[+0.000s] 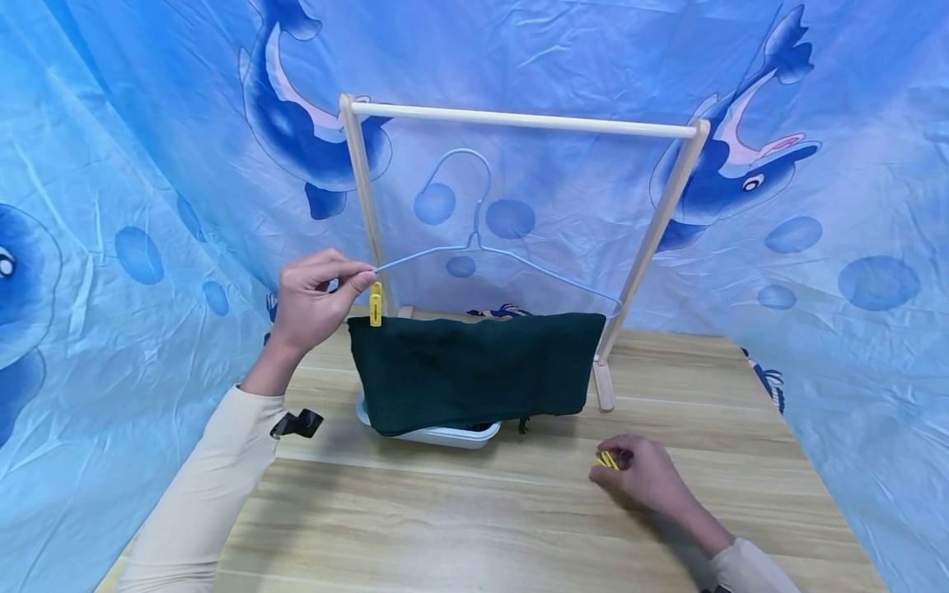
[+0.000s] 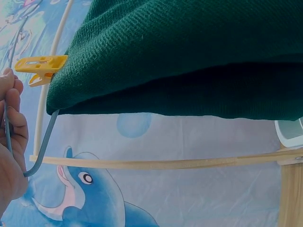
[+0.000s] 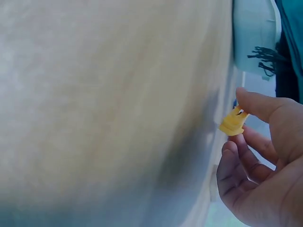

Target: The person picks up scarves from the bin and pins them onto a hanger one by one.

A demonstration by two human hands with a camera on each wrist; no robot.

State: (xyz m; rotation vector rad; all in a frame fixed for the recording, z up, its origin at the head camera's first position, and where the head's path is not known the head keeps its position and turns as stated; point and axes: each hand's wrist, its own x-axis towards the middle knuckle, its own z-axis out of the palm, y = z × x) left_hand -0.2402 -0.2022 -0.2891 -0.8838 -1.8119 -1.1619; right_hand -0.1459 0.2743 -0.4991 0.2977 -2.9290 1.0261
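My left hand [image 1: 315,301] grips the left shoulder of a blue wire hanger [image 1: 474,240], holding it up in front of a rack. A dark green knitted cloth [image 1: 482,371] hangs folded over the hanger's lower bar. One yellow clothespin [image 1: 376,305] clips the cloth's upper left corner, just below my left fingertips; the left wrist view shows this clothespin [image 2: 42,68] biting the cloth's edge. Low over the table at the right, my right hand [image 1: 648,473] pinches another yellow clothespin [image 3: 233,122] between thumb and fingers.
Behind the cloth stands a wooden rack with a white top rail [image 1: 519,121]. A white basin [image 1: 452,436] sits on the wood-grain table [image 1: 445,527], partly hidden under the cloth. Blue dolphin-print sheeting [image 1: 578,49] encloses the back and sides.
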